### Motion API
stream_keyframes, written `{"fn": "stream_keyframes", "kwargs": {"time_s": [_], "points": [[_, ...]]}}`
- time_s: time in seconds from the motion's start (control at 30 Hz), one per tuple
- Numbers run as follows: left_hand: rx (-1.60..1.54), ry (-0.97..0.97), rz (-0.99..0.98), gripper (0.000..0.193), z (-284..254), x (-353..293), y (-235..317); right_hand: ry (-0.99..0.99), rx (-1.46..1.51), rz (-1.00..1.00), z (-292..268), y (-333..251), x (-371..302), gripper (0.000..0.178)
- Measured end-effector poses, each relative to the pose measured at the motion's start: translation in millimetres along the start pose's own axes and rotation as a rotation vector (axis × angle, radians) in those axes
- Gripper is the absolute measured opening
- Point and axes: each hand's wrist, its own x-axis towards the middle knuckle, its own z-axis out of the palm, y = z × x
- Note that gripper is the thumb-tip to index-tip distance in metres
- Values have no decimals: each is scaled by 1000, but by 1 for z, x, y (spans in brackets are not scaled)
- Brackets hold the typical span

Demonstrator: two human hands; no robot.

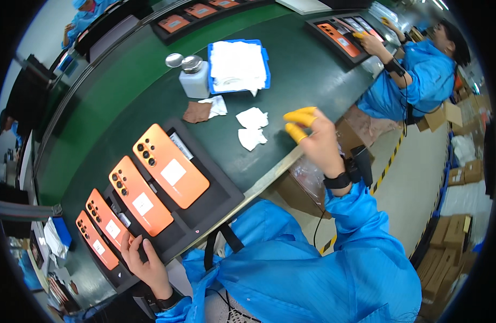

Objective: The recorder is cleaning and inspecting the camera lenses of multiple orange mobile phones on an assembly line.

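Several orange smartphones (171,166) lie back up, at a slant, in a black foam tray (222,197). Each has dark camera lenses and a white square label. My left hand (145,266) is at the near edge of the tray, fingers apart, the tips against the lower end of one phone (106,219). Over the bench's right part hovers my right hand (319,141), empty, with yellow finger cots on and a gap between thumb and finger. Beside it, two crumpled white wipes (252,128) rest on the green bench.
A blue bin (267,70) of white cloths stands beyond, beside a white pump bottle (195,81). A brown cloth (197,112) lies before them. At upper right a co-worker (415,81) handles another phone tray (342,43). Cardboard boxes (296,194) stand below the bench edge.
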Motion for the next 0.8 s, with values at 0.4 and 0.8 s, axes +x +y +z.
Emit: {"fn": "stream_keyframes", "kwargs": {"time_s": [0.4,0.8], "points": [[54,42,29,8,5,1,6,-252,-208,-91,48,-25,4,24],[-118,5,-50,10,-9,6,20,-678,1613,742,45,-63,32,30]]}}
